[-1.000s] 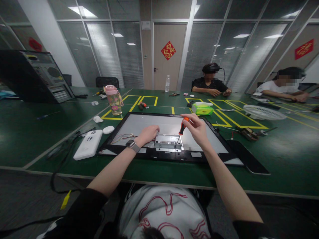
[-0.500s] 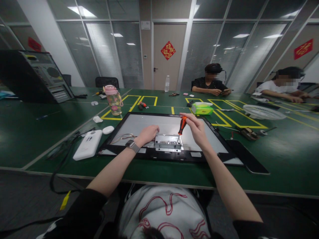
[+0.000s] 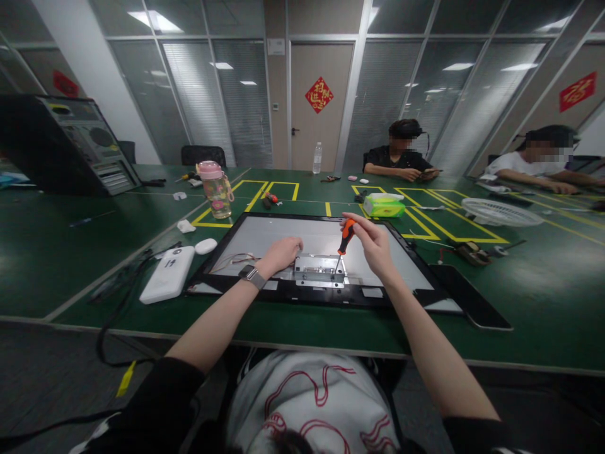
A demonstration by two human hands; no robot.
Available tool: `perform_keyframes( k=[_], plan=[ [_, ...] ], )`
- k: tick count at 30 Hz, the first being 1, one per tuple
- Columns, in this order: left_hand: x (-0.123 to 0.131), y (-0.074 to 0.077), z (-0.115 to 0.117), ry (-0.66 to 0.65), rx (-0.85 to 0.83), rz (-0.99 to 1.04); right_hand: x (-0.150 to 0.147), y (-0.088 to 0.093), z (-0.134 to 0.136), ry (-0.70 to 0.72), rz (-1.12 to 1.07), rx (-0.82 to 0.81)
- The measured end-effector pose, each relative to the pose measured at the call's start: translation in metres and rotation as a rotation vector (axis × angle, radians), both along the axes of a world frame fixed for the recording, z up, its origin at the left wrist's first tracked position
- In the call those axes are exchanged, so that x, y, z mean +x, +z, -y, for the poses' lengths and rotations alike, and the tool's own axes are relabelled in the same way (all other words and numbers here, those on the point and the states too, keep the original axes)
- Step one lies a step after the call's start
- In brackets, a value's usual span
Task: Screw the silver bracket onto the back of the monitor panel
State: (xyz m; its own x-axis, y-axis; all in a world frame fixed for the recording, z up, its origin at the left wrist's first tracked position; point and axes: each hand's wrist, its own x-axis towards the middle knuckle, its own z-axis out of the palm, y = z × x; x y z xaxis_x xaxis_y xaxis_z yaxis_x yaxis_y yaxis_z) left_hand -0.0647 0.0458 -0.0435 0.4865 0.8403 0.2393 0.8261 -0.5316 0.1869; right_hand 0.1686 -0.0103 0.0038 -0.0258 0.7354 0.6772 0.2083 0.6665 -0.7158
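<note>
My right hand (image 3: pixel 374 243) is closed around the orange and black handle of a screwdriver (image 3: pixel 348 234). Its shaft points down and its tip meets the right part of a silver metal bracket (image 3: pixel 319 277). That bracket lies at the near middle of a flat display panel (image 3: pixel 246 239), grey-white with a black frame. My left hand (image 3: pixel 283 253), with a watch at the wrist, curls at the bracket's back left corner; the fingers appear to grip its edge, though the thumb is hidden. Thin wires (image 3: pixel 240 258) run on the panel left of this hand.
Left of the panel lie a white power bank (image 3: pixel 168 275) and a white oval case (image 3: pixel 206 246). A pink-lidded bottle (image 3: pixel 216 192) stands behind them. Right are a black phone-like slab (image 3: pixel 467 296) and a green tissue pack (image 3: pixel 384 205). Two people sit across the table.
Hardly anything differs. My right fingers have shifted slightly on the screwdriver handle, while the left hand, bracket and panel keep their places.
</note>
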Motion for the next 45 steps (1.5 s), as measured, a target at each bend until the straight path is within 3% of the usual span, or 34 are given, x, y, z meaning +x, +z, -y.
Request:
perform_keyframes(
  k=[6,12,20,29,35,41,45],
  plan=[
    [-0.0006,-0.0033,-0.0037,-0.013,0.003,0.010,-0.0024,-0.0004,0.0014,-0.055,-0.006,0.047],
    [-0.0010,-0.0028,-0.0041,-0.008,-0.001,0.010,-0.0012,0.0009,0.0027,0.048,0.000,-0.002],
    [-0.0005,-0.0029,-0.0033,0.004,0.004,-0.009,-0.0008,-0.0029,-0.0021,0.018,-0.116,0.024],
    [-0.0008,-0.0034,-0.0039,0.001,0.005,0.000,-0.0009,-0.0041,-0.0050,0.280,-0.269,-0.150],
    [-0.0008,-0.0028,-0.0025,-0.005,0.007,0.006,-0.0036,-0.0017,-0.0037,0.262,-0.302,-0.184],
    [-0.0006,-0.0023,-0.0026,0.003,0.005,-0.005,-0.0057,0.0016,-0.0003,0.387,-0.405,-0.262],
    [-0.0007,-0.0033,-0.0031,0.000,0.010,-0.002,-0.0057,0.0012,-0.0004,0.372,-0.378,-0.252]
  ],
)
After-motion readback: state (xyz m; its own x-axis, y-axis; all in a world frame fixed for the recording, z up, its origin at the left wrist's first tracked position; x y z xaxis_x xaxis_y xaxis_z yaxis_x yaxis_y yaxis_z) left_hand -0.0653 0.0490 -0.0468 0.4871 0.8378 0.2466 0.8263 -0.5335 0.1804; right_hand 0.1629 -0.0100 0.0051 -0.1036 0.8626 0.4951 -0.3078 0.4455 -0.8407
